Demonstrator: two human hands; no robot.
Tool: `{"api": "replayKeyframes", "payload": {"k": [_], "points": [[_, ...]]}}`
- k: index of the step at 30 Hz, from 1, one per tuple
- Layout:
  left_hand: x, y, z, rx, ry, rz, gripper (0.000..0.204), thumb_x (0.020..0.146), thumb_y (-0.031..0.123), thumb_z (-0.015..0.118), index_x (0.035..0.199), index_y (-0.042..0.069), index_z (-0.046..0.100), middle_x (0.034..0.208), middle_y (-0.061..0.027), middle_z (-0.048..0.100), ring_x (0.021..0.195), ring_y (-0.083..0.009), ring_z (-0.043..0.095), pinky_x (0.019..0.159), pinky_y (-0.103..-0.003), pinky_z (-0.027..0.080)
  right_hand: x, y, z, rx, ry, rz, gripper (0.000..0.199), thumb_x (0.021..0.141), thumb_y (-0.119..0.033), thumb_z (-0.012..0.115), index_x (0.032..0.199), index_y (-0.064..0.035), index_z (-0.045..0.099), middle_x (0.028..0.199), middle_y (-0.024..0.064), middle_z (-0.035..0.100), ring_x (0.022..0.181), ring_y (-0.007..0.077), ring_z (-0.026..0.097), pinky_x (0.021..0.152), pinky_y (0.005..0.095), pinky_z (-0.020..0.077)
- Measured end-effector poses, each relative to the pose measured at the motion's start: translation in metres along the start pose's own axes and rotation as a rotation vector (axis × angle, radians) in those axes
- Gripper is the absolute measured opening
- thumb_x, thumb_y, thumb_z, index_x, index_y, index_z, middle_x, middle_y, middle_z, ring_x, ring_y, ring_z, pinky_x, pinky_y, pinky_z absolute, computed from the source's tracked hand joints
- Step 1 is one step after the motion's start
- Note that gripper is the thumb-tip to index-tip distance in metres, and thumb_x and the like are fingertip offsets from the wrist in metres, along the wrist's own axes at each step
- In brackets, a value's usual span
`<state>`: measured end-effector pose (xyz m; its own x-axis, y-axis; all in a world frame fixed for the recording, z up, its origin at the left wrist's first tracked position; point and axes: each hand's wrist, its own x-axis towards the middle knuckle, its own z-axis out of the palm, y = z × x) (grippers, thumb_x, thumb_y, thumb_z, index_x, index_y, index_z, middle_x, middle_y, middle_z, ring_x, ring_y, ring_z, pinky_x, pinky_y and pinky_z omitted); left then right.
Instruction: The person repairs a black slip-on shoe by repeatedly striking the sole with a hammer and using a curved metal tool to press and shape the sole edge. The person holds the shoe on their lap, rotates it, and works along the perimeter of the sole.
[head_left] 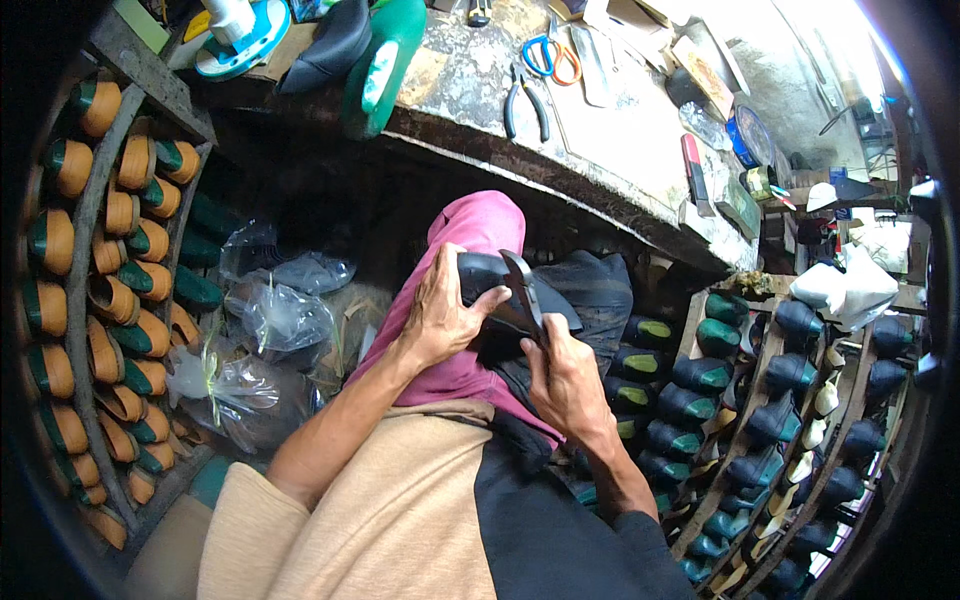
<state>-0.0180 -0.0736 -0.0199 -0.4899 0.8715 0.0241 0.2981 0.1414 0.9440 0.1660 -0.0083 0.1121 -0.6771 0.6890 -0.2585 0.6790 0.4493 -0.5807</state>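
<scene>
My left hand (440,318) is closed around a black shoe (482,278) resting over my lap, with its thumb laid across the upper. In my right hand (572,385) is a dark metal hammer (523,285), whose curved head lies against or just over the shoe beside my left thumb. My right fingers are wrapped tight, hiding the handle. Part of the shoe is covered by the hammer and my left fingers. Beneath the shoe is a pink cloth (480,222) draped over one knee.
Ahead stands a worn workbench (455,70) with pliers (525,105), scissors (550,62) and a green shoe last (385,75). A rack (90,240) of tan and green shoes is at left, near plastic bags (285,310). Another rack (755,400) of dark shoes fills the right.
</scene>
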Motion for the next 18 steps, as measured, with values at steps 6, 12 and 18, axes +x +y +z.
{"api": "replayKeyframes", "payload": {"k": [6, 12, 18], "points": [[0.004, 0.0, -0.008, -0.011, -0.034, -0.066, 0.076, 0.093, 0.044, 0.094, 0.136, 0.0, 0.05, 0.115, -0.0284, 0.065, 0.109, -0.0495, 0.068, 0.098, -0.056, 0.054, -0.03, -0.014, 0.019, 0.445, 0.458, -0.124, 0.042, 0.104, 0.004, 0.071, 0.143, 0.0088, 0.058, 0.099, 0.0296, 0.072, 0.081, 0.0486, 0.076, 0.072, 0.0456, 0.061], [0.007, 0.004, -0.018, 0.016, -0.069, -0.026, 0.066, 0.093, 0.037, 0.094, 0.129, 0.001, 0.052, 0.111, -0.0245, 0.066, 0.105, -0.0429, 0.07, 0.094, -0.052, 0.055, -0.005, 0.008, 0.031, 0.138, 0.341, -0.217, 0.034, 0.103, 0.006, 0.07, 0.134, 0.0129, 0.059, 0.102, 0.0358, 0.071, 0.086, 0.0532, 0.076, 0.07, 0.0512, 0.0612], [0.016, 0.005, -0.019, 0.021, -0.113, 0.037, 0.063, 0.094, 0.035, 0.094, 0.128, 0.002, 0.052, 0.111, -0.0221, 0.067, 0.104, -0.0403, 0.071, 0.095, -0.049, 0.056, 0.008, 0.025, 0.043, 0.017, 0.092, 0.029, 0.026, 0.108, 0.002, 0.066, 0.132, 0.0059, 0.057, 0.091, 0.0324, 0.07, 0.08, 0.0502, 0.076, 0.069, 0.051, 0.0585]]}}
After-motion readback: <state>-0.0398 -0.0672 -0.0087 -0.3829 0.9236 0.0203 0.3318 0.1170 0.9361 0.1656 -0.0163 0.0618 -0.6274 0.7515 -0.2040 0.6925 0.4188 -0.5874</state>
